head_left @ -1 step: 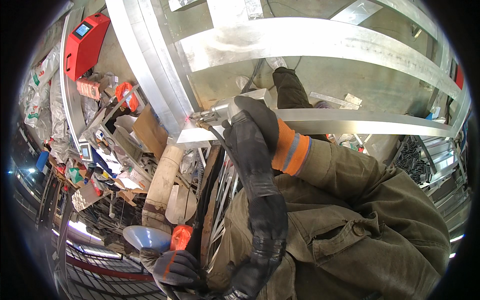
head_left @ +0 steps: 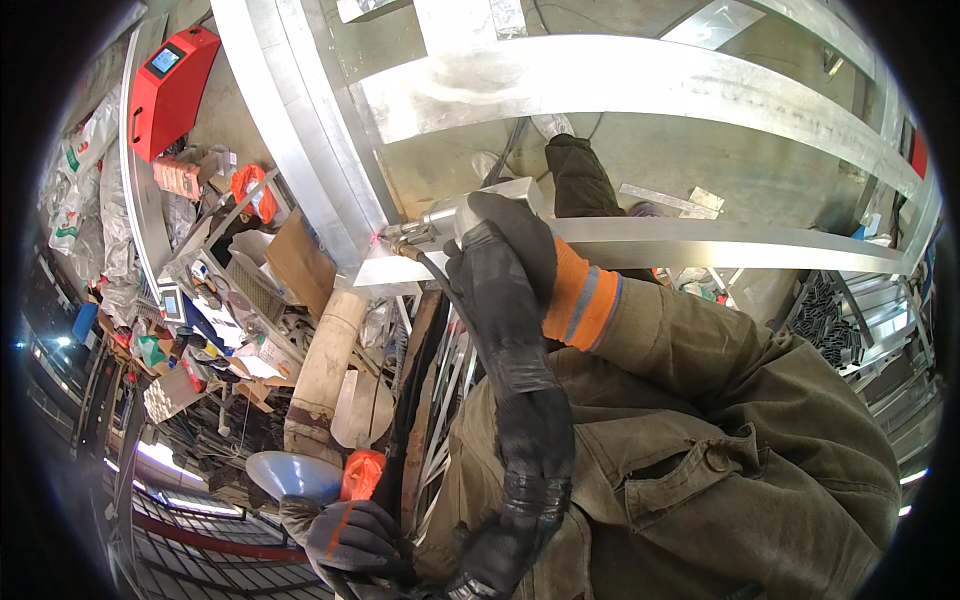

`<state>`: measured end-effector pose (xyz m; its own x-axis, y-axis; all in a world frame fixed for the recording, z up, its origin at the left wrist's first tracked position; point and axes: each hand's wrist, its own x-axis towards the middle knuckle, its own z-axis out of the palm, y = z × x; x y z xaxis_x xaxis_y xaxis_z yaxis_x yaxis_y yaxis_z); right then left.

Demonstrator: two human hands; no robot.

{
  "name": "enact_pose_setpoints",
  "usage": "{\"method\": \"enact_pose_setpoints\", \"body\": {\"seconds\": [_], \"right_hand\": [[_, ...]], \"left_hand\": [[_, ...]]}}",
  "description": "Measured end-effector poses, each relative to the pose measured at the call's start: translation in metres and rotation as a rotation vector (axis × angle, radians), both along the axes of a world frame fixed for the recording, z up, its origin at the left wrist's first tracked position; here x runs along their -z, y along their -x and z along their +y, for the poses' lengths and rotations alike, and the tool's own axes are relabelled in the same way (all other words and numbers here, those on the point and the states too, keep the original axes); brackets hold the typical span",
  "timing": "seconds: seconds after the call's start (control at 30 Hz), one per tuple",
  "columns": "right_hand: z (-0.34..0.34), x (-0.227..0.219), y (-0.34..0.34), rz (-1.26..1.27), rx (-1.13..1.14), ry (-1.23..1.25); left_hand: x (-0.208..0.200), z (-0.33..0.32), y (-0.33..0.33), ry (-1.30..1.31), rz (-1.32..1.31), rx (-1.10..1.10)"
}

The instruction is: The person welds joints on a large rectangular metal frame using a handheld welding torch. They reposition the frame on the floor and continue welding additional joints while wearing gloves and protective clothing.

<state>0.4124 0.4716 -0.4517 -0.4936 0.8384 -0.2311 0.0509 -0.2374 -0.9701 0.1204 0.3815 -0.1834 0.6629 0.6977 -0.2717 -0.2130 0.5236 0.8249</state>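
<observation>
Right hand (head_left: pixel 525 243) mid-frame, wrapped round metal tool (head_left: pixel 438 220); left hand (head_left: pixel 355 540) lower left, grip unclear. Thick hose (head_left: pixel 535 430), sagging, could drag tip off frame corner (head_left: pixel 378 270).

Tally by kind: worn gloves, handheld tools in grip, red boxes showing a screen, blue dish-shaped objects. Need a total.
Worn gloves: 2 (right glove, left glove)
Silver handheld tool in the right hand: 1
Red box showing a screen: 1
Blue dish-shaped object: 1
Total: 5
</observation>
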Motion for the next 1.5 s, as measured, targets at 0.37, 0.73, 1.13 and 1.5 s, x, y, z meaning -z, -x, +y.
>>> {"method": "enact_pose_setpoints", "body": {"seconds": [0.37,0.73,1.13,1.5], "right_hand": [[-0.006,0.007,0.006,0.037,0.012,-0.025],[-0.004,0.009,0.008,-0.007,0.05,-0.019],[0.001,0.007,0.01,0.256,0.025,0.515],[0.003,0.005,0.008,0.171,0.054,0.369]], "left_hand": [[-0.005,-0.007,0.001,0.013,0.072,-0.056],[-0.005,-0.014,0.006,0.004,0.048,-0.028],[-0.001,-0.005,0.005,-0.003,0.006,-0.014],[0.002,-0.008,0.003,-0.03,0.0,-0.004]]}}
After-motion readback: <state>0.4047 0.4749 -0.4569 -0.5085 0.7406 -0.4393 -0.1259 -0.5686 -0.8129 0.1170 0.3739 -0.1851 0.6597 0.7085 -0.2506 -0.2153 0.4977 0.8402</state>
